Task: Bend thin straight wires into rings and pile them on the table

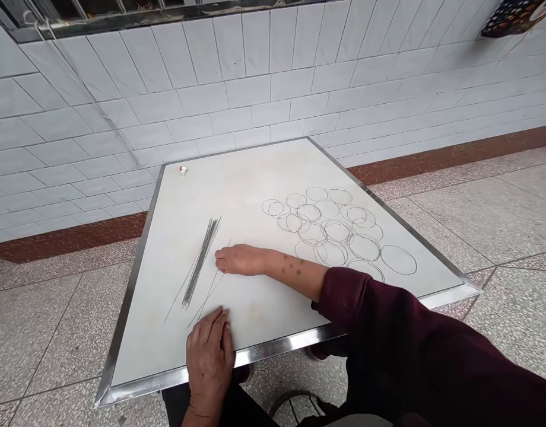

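My right hand (236, 260) reaches across the white table (250, 178), its fingers pressed together at a thin dark wire (212, 286). At the near edge, my left hand (210, 350) rests palm down with its fingers bent slightly, beside the lower ends of the loose wires. A bundle of straight wires (202, 263) lies to the left of my right hand. Many thin wire rings (312, 233) lie spread and overlapping on the right half of the tabletop, beyond my right forearm.
A small red and white object (183, 171) sits at the table's far left corner. The metal rim (282, 345) runs along the near edge. Behind the table stands a white tiled wall (246, 89). A dark patterned item (513, 18) hangs at the upper right.
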The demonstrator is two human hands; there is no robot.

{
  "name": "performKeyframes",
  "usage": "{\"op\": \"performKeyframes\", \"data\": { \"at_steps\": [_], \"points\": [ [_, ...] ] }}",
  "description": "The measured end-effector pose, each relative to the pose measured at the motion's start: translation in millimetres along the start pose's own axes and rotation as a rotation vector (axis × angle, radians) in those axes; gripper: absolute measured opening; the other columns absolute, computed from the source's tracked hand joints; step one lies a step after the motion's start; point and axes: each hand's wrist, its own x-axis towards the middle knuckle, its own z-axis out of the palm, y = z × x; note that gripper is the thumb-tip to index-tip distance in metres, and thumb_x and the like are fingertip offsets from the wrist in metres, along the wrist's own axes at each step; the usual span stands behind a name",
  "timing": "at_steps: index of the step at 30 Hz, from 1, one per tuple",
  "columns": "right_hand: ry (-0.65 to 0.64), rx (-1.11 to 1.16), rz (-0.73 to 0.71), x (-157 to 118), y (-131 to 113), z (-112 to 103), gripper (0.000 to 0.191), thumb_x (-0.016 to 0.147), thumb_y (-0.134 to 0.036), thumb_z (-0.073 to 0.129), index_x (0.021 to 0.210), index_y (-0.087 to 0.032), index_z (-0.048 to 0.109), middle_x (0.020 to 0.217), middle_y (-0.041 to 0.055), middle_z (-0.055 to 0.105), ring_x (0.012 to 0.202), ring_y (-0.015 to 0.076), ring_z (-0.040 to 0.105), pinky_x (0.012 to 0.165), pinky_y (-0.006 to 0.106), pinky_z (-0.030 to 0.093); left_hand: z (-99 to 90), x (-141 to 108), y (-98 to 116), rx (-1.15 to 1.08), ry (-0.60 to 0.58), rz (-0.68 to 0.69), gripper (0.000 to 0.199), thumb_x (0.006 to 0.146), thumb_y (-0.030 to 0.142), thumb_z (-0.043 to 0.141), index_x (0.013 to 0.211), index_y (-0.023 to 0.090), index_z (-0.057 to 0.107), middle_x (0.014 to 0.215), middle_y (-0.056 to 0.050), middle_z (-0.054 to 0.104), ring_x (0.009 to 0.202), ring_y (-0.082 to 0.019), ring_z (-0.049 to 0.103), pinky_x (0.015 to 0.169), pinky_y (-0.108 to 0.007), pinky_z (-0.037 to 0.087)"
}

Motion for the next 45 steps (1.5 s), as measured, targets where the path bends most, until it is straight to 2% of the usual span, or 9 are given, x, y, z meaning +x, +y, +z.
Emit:
{"op": "performKeyframes", "data": {
  "at_steps": [7,13,19,24,26,29,32,38,45],
  "points": [
    [-0.023,0.077,0.004,-13,-9,-18,0.029,0.081,0.001,0.060,0.065,-0.021,0.049,0.066,-0.0047,0.049,0.056,0.0120,0.038,0.055,0.028,0.033,-1.1,1,3,0.030,-0.006,-0.004,0.031,0.090,0.020,0.055,0.118,0.021,0.070,0.121,-0.014,0.072,0.107,-0.032,0.064,0.092,-0.046,0.045],
    [0.226,0.166,0.213,-49,-44,-32,0.023,0.091,-0.011,0.053,0.109,-0.023,0.060,0.103,0.0027,0.064,0.080,0.0161,0.056,0.070,0.030,0.043,-0.1,6,4,0.031,-0.017,-0.054,0.040,0.091,0.025,0.054,0.129,0.021,0.063,0.137,-0.016,0.063,0.127,-0.036,0.053,0.104,-0.052,0.037],
    [0.427,0.377,0.502,-84,-80,-22,0.019,0.086,-0.012,0.054,0.099,-0.022,0.063,0.091,0.0010,0.065,0.068,0.0125,0.054,0.066,0.028,0.043,-1.4,25,6,-0.177,-0.031,-0.259,0.039,0.088,0.034,0.059,0.124,0.020,0.066,0.141,-0.018,0.059,0.136,-0.040,0.043,0.111,-0.061,0.025],
    [0.439,0.699,0.558,-107,-102,-13,0.016,0.092,-0.020,0.046,0.099,-0.021,0.061,0.084,-0.0003,0.066,0.059,0.0091,0.053,0.056,0.023,0.042,-14.1,33,32,-0.456,-0.066,-0.374,0.040,0.096,0.040,0.049,0.129,0.022,0.062,0.135,-0.014,0.065,0.120,-0.030,0.061,0.100,-0.049,0.046],
    [0.466,1.038,0.547,-112,-114,-10,0.010,0.092,-0.026,0.052,0.095,-0.021,0.060,0.084,-0.0002,0.066,0.059,0.0084,0.054,0.055,0.022,0.042,-15.1,30,48,-0.779,-0.080,-0.483,0.041,0.097,0.042,0.048,0.129,0.021,0.061,0.133,-0.014,0.067,0.118,-0.028,0.063,0.097,-0.046,0.049],
    [0.559,1.573,0.514,-116,-133,-6,0.023,0.081,-0.038,0.073,0.087,-0.020,0.059,0.085,0.0000,0.067,0.064,0.0088,0.060,0.058,0.021,0.043,-8.4,18,67,-0.967,-0.078,-0.513,0.043,0.094,0.043,0.056,0.132,0.022,0.062,0.134,-0.012,0.067,0.125,-0.028,0.058,0.104,-0.045,0.045],
    [0.660,1.758,0.482,-120,-147,-2,0.031,0.075,-0.040,0.081,0.084,-0.020,0.059,0.086,0.0015,0.069,0.074,0.0117,0.066,0.067,0.023,0.049,2.1,3,76,-1.040,-0.138,-0.521,0.045,0.093,0.043,0.059,0.134,0.025,0.061,0.144,-0.010,0.059,0.135,-0.029,0.051,0.112,-0.045,0.039],
    [0.867,1.733,0.460,-126,-165,8,0.030,0.074,-0.039,0.084,0.084,-0.019,0.063,0.085,0.0002,0.067,0.082,0.0124,0.064,0.073,0.024,0.048,9.1,-7,99,-1.154,-0.036,-0.526,0.053,0.095,0.049,0.053,0.145,0.031,0.051,0.157,-0.007,0.044,0.143,-0.028,0.039,0.115,-0.044,0.035],
    [0.862,1.576,0.461,-131,-182,15,0.028,0.073,-0.039,0.083,0.078,-0.018,0.066,0.076,-0.0032,0.061,0.069,0.0102,0.051,0.070,0.026,0.042,3.3,-1,129,-1.299,0.094,-0.640,0.046,0.094,0.050,0.055,0.134,0.029,0.062,0.149,-0.009,0.054,0.138,-0.028,0.047,0.115,-0.044,0.036]
  ]
}}
